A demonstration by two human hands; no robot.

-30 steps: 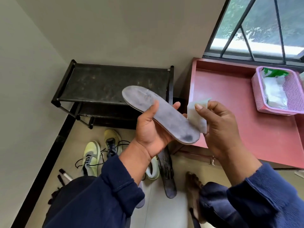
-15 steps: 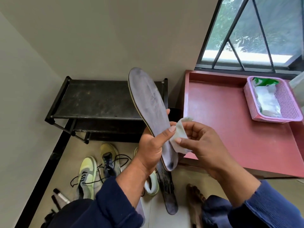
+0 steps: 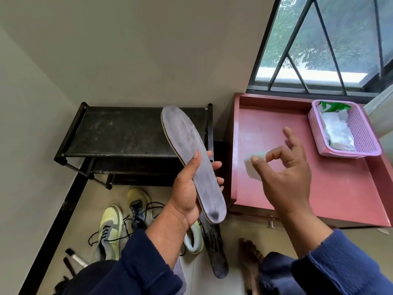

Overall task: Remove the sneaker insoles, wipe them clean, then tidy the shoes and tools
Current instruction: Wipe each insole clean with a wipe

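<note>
My left hand grips a grey, dusty insole around its middle, toe end pointing up over the shoe rack. My right hand hovers over the red table and pinches a small white wipe between thumb and forefinger, the other fingers spread. The wipe is apart from the insole. Two yellow-green sneakers with loose black laces lie on the floor below. A second dark insole lies on the floor beside a pale shoe.
A black two-tier shoe rack stands against the wall. The red table on the right carries a pink basket with a wipes pack. A marker-like tool lies bottom left. A window is behind the table.
My right hand has pulled the wipe off the insole and moved right, over the red table. The left hand lowered and tilted the insole a little.
</note>
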